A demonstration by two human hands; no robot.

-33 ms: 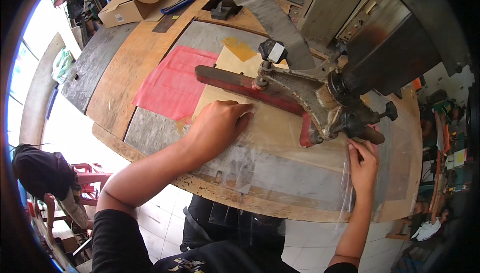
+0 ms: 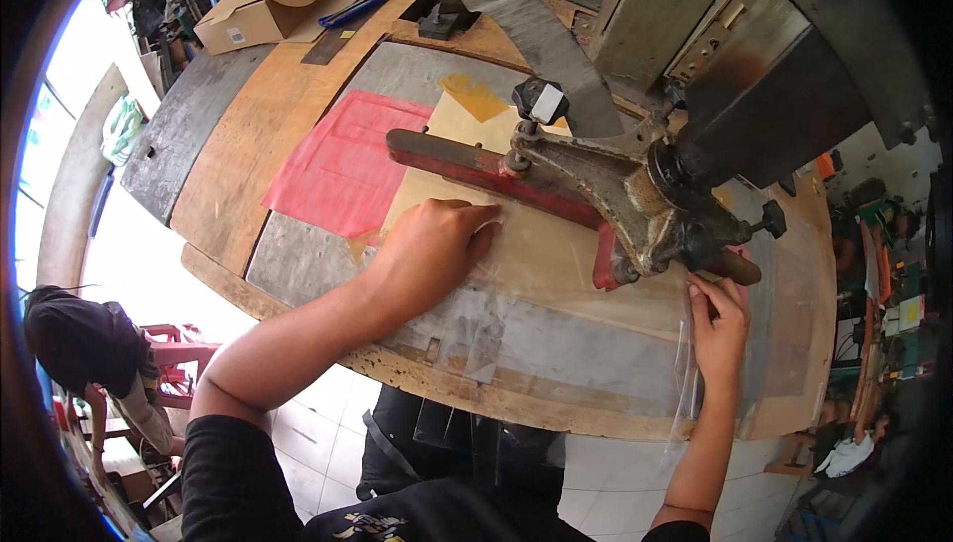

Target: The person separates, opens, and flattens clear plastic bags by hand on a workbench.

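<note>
A clear plastic sheet (image 2: 586, 338) lies over the worktable, its near edge hanging toward me. My left hand (image 2: 437, 249) is closed, thumb and fingers pinched at the sheet's far-left part. On the sheet's right side, my right hand (image 2: 720, 324) pinches it just below the press. An angled bar with red sides (image 2: 486, 173) sits just beyond both hands, low over the sheet; whether it touches cannot be told. The press arm (image 2: 645, 180) carries this bar. Beneath lie a beige sheet (image 2: 422, 188) and, to the left, a translucent red sheet (image 2: 338, 165).
The machine's dark column (image 2: 774, 75) rises at the right. Farther back are a cardboard box (image 2: 263, 6), a blue-handled tool (image 2: 357, 8) and a small black block (image 2: 447, 21). A person in dark clothing (image 2: 89, 343) is at the lower left, beside a red stool (image 2: 179, 358).
</note>
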